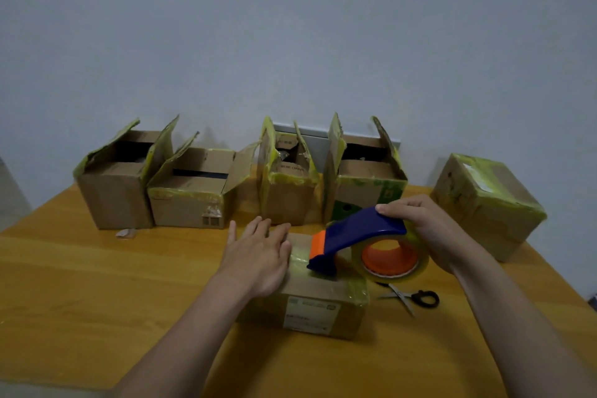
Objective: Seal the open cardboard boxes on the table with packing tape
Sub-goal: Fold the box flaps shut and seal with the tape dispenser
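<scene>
A small closed cardboard box (318, 307) sits in front of me on the wooden table (97, 284). My left hand (258, 252) presses flat on its top at the left side. My right hand (429, 233) grips a blue and orange tape dispenser (352, 233) with a roll of clear tape (391, 260); its front edge touches the box top. Behind stand several open boxes: far left (113, 200), second (190, 203), third (287, 200), fourth (361, 194), all with flaps up.
A closed, taped box (487, 203) stands at the right edge of the table. Black-handled scissors (413, 297) lie just right of the near box. A scrap of tape (126, 233) lies before the far left box. A wall rises behind the table.
</scene>
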A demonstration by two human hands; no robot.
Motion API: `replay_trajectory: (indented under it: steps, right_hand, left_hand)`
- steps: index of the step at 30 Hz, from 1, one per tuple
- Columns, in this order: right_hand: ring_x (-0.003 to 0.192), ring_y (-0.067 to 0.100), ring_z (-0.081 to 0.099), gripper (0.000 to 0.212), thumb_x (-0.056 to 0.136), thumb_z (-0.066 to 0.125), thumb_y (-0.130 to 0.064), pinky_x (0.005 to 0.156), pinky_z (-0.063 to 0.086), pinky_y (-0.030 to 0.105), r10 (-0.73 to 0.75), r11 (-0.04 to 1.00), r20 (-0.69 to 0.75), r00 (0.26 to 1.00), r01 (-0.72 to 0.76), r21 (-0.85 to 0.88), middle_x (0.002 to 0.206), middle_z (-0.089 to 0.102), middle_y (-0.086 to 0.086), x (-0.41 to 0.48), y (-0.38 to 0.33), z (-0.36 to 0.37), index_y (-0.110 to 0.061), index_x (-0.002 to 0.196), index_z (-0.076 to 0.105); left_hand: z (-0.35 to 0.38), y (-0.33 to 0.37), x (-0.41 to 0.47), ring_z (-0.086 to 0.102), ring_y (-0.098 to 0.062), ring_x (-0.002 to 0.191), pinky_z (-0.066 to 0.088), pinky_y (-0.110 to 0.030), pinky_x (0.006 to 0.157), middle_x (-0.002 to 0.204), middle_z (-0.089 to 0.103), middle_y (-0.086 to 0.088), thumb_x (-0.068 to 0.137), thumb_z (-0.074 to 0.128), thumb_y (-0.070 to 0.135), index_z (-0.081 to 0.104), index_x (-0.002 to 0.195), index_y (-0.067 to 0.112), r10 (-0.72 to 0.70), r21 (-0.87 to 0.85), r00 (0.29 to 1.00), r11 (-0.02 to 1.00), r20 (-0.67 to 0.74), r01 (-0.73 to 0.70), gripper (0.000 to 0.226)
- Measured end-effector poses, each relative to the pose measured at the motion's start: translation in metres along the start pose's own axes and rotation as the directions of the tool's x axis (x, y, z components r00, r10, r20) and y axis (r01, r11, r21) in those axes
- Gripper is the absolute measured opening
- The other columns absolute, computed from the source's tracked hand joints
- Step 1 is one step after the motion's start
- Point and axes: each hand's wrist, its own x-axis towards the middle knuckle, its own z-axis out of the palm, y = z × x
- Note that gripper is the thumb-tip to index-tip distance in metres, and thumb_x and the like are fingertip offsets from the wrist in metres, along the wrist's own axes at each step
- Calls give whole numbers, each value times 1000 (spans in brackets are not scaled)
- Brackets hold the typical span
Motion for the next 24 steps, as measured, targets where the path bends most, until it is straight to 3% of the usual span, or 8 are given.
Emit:
replay_trajectory:
  steps: [4,8,11,15,19,24]
  right_hand:
    - [80,34,67,53,86,68,-45,89,45,35,8,1000,-5,1000,-8,6,77,70,25,-8,7,0,7,80,73]
    - [68,18,65,39,95,65,-32,82,43,34,22,999,-83,996,-19,45,67,70,13,-10,15,7,-1,72,75]
    - [66,17,63,37,96,65,-28,79,46,33,12,999,-88,996,-8,50,65,69,10,-4,13,16,-8,67,75]
    - [68,18,63,37,96,67,-30,84,48,37,6,998,-71,997,-2,56,65,69,9,13,7,34,-12,65,75]
    - [68,14,64,39,96,67,-29,87,49,38,12,998,-53,999,-9,56,64,69,5,26,2,47,-19,59,74]
    - [70,14,65,39,96,66,-29,97,47,42,18,996,-28,999,-15,84,65,69,6,27,6,46,-21,59,73]
  left_hand:
    - [-1,4,0,3,-20,160,-8,-56,127,171,19,0,109,15,50,18,162,38,-9,13,1000,1000,7,9,54]
    - [-3,-2,4,2,-20,160,-6,-58,127,171,20,0,109,16,53,21,160,38,-10,16,1000,1000,23,9,54]
    - [-7,-12,6,6,-20,159,-2,-57,127,169,25,1,108,17,54,25,158,38,-18,17,1000,1000,20,18,53]
    - [-13,-32,9,20,-21,155,9,-57,127,161,37,1,108,22,53,34,152,37,-65,3,998,998,22,65,48]
    - [-18,-35,14,24,-24,155,1,-62,126,156,45,0,109,26,45,47,145,31,-154,59,988,986,-27,156,44]
    - [-8,-19,15,28,-18,153,0,-54,128,155,47,9,110,20,47,44,148,38,-28,4,997,1000,-72,29,46]
